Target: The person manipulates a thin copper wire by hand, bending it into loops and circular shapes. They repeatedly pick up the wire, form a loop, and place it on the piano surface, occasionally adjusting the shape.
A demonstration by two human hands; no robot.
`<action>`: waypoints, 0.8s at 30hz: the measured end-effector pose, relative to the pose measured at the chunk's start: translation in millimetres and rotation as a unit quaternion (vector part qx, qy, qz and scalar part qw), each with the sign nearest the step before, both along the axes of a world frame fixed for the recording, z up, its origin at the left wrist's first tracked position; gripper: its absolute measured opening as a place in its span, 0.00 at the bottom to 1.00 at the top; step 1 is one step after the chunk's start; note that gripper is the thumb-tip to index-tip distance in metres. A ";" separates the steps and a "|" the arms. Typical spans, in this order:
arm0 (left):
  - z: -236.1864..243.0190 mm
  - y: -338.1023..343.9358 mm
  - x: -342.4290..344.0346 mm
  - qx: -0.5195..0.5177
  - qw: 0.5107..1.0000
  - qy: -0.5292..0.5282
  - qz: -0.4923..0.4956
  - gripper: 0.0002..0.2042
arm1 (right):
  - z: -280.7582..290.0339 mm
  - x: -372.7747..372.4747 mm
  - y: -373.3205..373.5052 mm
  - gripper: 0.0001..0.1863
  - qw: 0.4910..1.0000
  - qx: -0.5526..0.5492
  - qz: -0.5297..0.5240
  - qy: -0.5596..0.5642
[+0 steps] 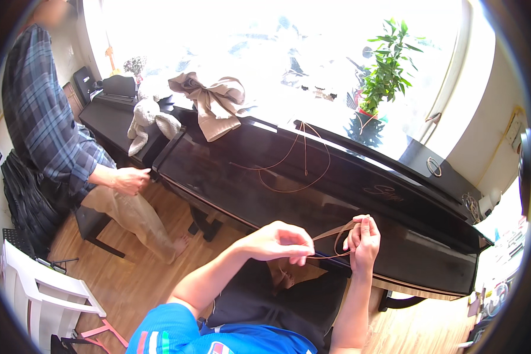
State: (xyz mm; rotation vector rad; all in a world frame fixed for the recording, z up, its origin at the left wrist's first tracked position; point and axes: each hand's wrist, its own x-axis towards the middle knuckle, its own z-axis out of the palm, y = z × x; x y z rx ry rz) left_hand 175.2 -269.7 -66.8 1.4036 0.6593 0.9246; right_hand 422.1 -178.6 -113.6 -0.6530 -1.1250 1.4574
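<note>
- Tan string runs from the left hand, whose grip pinches it, toward 3 o'clock; light, even tension should prevent kinks.
- Right hand, at the left's 3 o'clock, pinches the string over the black piano; separated strands should tangle less.

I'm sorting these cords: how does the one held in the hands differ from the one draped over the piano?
The held cord runs between the left hand and right hand; the draped cord hangs untouched over the black piano. The held cord makes a small loop; the draped cord, a wide one. Both look brownish.
</note>
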 end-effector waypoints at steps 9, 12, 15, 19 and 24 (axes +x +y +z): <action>6.1 -35.6 -64.5 0.018 0.972 0.233 0.042 0.12 | 9.7 8.7 7.9 0.19 0.986 0.008 0.163 0.029; 29.0 -38.7 -84.9 0.057 0.951 0.290 0.086 0.14 | 2.7 17.1 11.6 0.21 0.986 -0.034 0.156 0.039; 67.0 -31.7 -110.9 0.063 0.932 0.280 0.223 0.13 | 4.4 17.8 7.5 0.23 0.988 -0.023 0.152 0.035; 117.8 16.7 -157.8 0.188 0.843 0.249 0.438 0.07 | -0.9 21.4 10.2 0.29 0.984 -0.012 0.174 0.040; 179.0 82.0 -209.7 -0.019 0.611 0.481 0.629 0.42 | -6.3 16.4 8.9 0.29 0.987 0.003 0.163 0.004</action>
